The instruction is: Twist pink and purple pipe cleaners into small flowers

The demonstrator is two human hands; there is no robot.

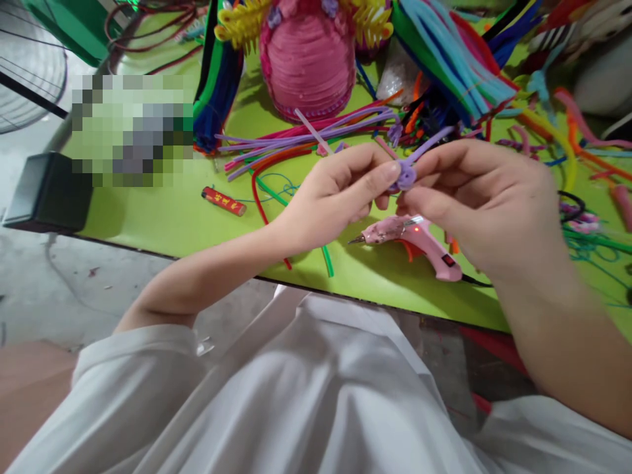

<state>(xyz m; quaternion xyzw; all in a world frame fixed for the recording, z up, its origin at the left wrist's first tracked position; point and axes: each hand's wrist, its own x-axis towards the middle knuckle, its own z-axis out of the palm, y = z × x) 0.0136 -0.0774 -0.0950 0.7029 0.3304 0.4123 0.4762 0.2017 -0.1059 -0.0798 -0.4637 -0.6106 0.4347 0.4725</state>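
Observation:
Between my two hands is a purple pipe cleaner, coiled into a small round bloom with a straight tail rising to the right. My left hand pinches the coil from the left, thumb on its edge. From the other side, the fingers of my right hand close around the coil's right edge and the tail. Below them, a pink glue gun lies on the green table, its red light lit and its nozzle pointing left. A pale thin stick shows behind my left hand.
Purple and pink pipe cleaners lie behind my hands. A pink wrapped dome with yellow fuzzy pieces stands at the back. Bundled pipe cleaners flank it. A red battery-like cylinder and a black box are to the left.

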